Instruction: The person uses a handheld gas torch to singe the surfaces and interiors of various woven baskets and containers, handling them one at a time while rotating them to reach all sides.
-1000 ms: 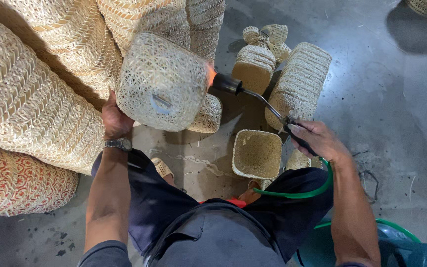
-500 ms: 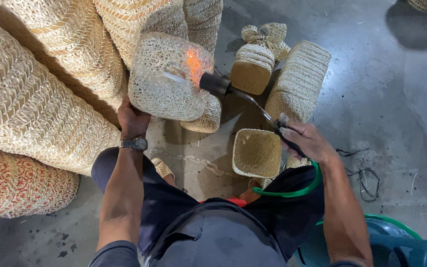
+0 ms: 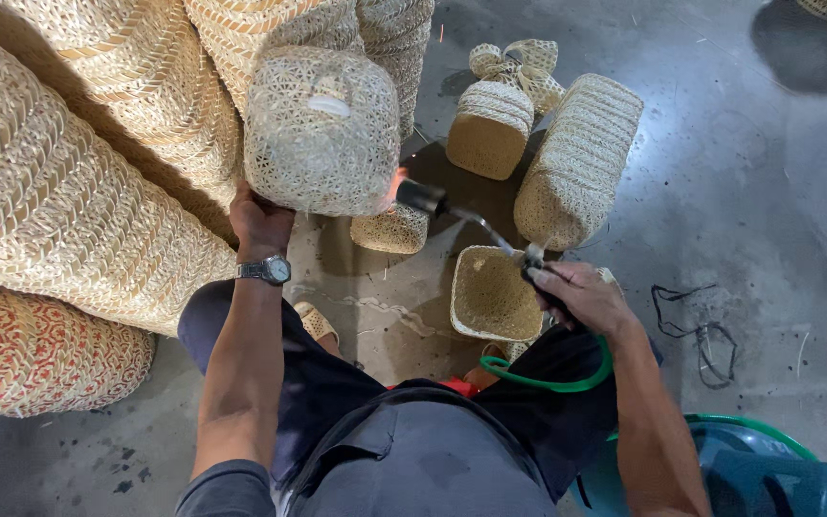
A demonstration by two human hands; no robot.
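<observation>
The left hand, with a wristwatch on its wrist, is closed on the lower edge of a pale open-weave basket and holds it up off the floor, its woven side turned toward the camera. The right hand is wrapped tight around the handle of a gas torch, whose dark nozzle points at the basket's lower right corner; a small orange flame shows right where nozzle and weave meet. A green hose loops from the torch handle across the person's lap.

On the concrete floor just below the torch sits 1 small open square basket, and another small woven basket lies under the held one. Farther off stand a tall ribbed basket and a small lidded basket with a bow. Large stacked woven baskets fill the left side, close behind the held basket
</observation>
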